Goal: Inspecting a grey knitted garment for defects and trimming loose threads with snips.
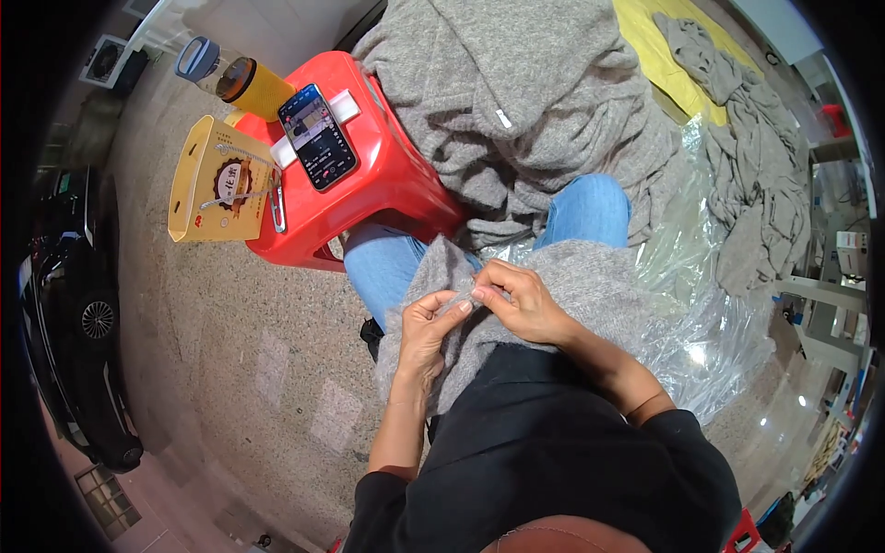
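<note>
A grey knitted piece lies over my lap, across my jeans. My left hand pinches its edge between thumb and forefinger. Right beside it, my right hand has thumb and fingertips closed on the same bit of knit, nearly touching the left fingertips. Whether anything small, such as a needle or thread, sits between the fingers is too fine to make out. In front of my knees rises a large heap of grey knitwear, with a small white tag on it.
On my left, a red plastic stool carries a propped phone, a yellow drink bottle, a yellow paper bag and small metal snips. Clear plastic sheeting and more grey knitwear lie rightward. A black car stands far left.
</note>
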The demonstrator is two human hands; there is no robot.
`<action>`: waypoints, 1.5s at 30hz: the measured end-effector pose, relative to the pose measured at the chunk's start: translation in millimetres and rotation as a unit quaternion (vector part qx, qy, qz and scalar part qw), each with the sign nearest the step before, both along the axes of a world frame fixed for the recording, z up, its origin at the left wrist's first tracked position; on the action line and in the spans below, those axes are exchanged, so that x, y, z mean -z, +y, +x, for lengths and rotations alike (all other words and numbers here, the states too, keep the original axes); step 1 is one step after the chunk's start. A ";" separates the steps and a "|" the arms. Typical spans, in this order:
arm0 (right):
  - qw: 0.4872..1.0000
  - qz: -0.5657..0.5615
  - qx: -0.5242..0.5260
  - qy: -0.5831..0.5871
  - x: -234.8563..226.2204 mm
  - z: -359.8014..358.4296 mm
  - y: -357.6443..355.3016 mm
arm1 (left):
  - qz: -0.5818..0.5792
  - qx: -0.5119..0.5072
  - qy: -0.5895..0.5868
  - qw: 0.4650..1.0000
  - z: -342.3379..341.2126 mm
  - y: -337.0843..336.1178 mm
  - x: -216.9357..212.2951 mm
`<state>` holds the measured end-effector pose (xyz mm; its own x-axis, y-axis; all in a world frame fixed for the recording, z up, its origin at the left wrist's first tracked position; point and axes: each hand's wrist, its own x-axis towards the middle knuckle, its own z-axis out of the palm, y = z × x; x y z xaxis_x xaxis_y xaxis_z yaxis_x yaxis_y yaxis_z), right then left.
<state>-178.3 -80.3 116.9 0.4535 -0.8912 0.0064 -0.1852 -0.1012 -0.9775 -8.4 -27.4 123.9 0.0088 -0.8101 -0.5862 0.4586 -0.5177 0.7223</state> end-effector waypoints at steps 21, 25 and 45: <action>0.973 -0.124 0.066 0.184 -24.0 -65.2 -2.2 | -0.032 -0.099 0.019 0.994 41.7 -8.4 11.9; 0.977 -0.103 0.074 0.169 -30.2 -78.7 -4.7 | -0.036 -0.045 0.109 0.992 35.5 -7.2 -10.9; 0.928 -0.368 0.010 0.054 -30.8 -13.9 18.1 | -0.079 -0.063 0.076 0.992 -15.6 -0.6 -20.2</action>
<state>-192.1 -62.2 147.7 0.4704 -0.6714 0.5726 -0.2869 -0.7300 -0.6203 -24.0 -28.0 144.1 0.0373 -0.8898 -0.4549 0.6229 -0.3353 0.7068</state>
